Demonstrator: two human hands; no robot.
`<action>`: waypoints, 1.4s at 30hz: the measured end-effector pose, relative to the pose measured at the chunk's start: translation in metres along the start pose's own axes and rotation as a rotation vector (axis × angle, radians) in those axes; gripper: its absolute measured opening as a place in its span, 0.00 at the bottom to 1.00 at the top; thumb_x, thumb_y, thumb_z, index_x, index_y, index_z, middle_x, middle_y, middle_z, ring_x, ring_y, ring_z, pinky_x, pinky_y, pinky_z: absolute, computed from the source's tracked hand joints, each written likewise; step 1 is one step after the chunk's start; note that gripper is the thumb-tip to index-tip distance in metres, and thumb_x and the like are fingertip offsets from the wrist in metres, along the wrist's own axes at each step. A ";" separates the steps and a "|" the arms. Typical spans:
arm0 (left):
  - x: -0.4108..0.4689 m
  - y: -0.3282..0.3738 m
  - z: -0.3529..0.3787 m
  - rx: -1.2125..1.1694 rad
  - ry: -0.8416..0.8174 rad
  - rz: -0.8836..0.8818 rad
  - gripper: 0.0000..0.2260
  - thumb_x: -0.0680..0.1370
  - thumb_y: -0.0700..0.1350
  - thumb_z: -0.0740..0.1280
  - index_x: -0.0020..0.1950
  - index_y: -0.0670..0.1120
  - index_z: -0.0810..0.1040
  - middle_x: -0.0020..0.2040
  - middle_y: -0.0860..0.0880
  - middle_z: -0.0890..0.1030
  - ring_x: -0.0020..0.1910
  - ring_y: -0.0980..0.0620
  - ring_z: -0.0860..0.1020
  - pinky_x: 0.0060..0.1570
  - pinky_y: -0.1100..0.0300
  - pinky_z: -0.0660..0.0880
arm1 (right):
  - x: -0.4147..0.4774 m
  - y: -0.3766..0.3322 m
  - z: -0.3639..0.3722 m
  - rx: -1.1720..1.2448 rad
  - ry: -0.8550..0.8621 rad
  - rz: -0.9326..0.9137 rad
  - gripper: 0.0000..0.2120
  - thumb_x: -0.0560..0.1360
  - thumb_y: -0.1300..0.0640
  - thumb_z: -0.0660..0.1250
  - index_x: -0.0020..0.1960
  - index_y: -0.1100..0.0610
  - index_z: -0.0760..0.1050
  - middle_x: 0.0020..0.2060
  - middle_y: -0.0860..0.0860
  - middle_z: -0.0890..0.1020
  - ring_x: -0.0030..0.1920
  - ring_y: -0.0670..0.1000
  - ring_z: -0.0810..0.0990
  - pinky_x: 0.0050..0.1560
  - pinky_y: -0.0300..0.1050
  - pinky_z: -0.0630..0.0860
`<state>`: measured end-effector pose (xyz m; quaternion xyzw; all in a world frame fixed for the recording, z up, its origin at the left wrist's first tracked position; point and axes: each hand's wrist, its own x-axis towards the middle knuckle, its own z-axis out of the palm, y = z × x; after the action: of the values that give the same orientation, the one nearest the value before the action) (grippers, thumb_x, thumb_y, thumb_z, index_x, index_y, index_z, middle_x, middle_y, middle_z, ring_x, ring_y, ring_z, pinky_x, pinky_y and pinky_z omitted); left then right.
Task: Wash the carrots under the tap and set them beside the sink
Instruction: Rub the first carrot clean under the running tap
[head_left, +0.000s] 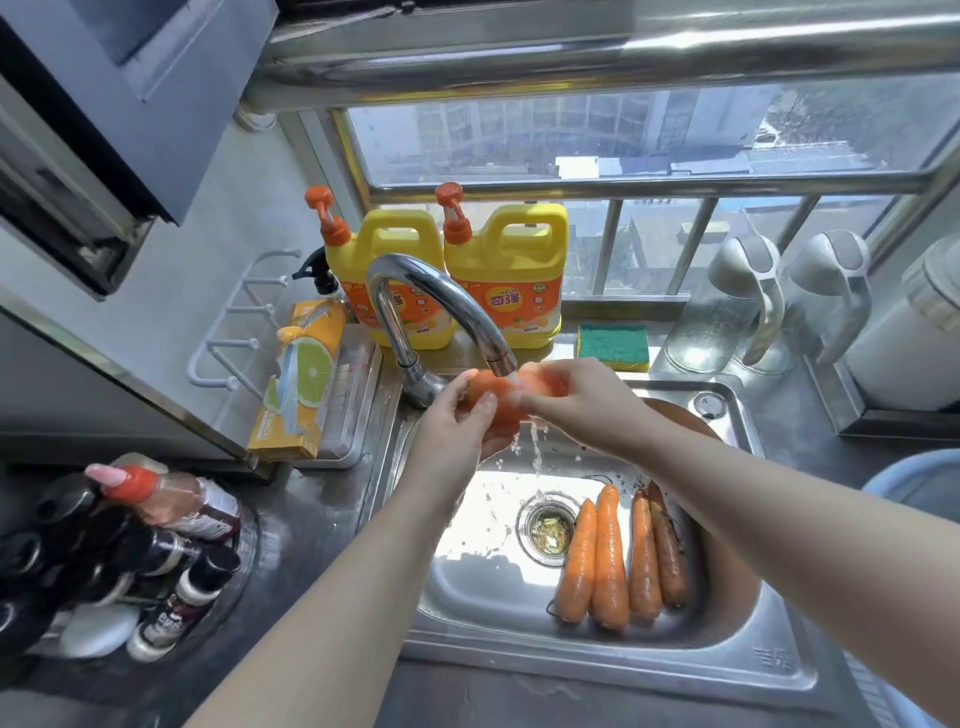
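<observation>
Both my hands hold one orange carrot (496, 399) right under the spout of the chrome tap (415, 291), and water runs off it into the steel sink (675, 654). My left hand (457, 421) grips the carrot's left end from below. My right hand (571, 397) wraps its right end, hiding much of it. Several more wet carrots (610, 556) lie side by side on the sink floor, just right of the drain strainer (548, 527).
Two yellow dish-soap jugs (506, 270) and a green sponge (613, 345) sit behind the sink. A tray with a yellow box (298, 384) is at its left, sauce bottles (156, 545) at front left. Glass jugs (748, 306) stand at the right, and a blue basin rim (914, 483) shows there.
</observation>
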<state>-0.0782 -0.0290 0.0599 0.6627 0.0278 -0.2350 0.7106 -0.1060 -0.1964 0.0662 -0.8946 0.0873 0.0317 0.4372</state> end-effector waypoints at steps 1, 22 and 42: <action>-0.001 0.000 0.001 -0.004 -0.003 0.001 0.14 0.84 0.39 0.63 0.68 0.49 0.71 0.60 0.45 0.81 0.54 0.46 0.84 0.53 0.55 0.82 | 0.000 0.000 0.000 -0.017 0.006 -0.002 0.18 0.73 0.39 0.69 0.42 0.54 0.82 0.35 0.49 0.83 0.37 0.51 0.80 0.44 0.58 0.79; -0.004 -0.007 0.012 -0.134 0.029 0.000 0.15 0.83 0.37 0.62 0.70 0.47 0.69 0.59 0.44 0.81 0.53 0.47 0.85 0.51 0.56 0.82 | -0.020 -0.009 0.017 -0.513 0.088 -0.038 0.30 0.79 0.37 0.38 0.68 0.50 0.68 0.64 0.52 0.75 0.62 0.58 0.71 0.71 0.62 0.60; -0.007 -0.012 0.012 -0.109 0.083 0.014 0.17 0.83 0.39 0.64 0.71 0.43 0.70 0.62 0.40 0.80 0.56 0.43 0.84 0.50 0.56 0.82 | -0.010 -0.017 0.017 -0.337 -0.020 0.072 0.20 0.85 0.42 0.45 0.69 0.47 0.67 0.66 0.50 0.73 0.70 0.57 0.65 0.76 0.66 0.45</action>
<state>-0.0919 -0.0384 0.0523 0.6324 0.0652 -0.2003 0.7454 -0.1119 -0.1717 0.0706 -0.9511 0.1084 0.0706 0.2805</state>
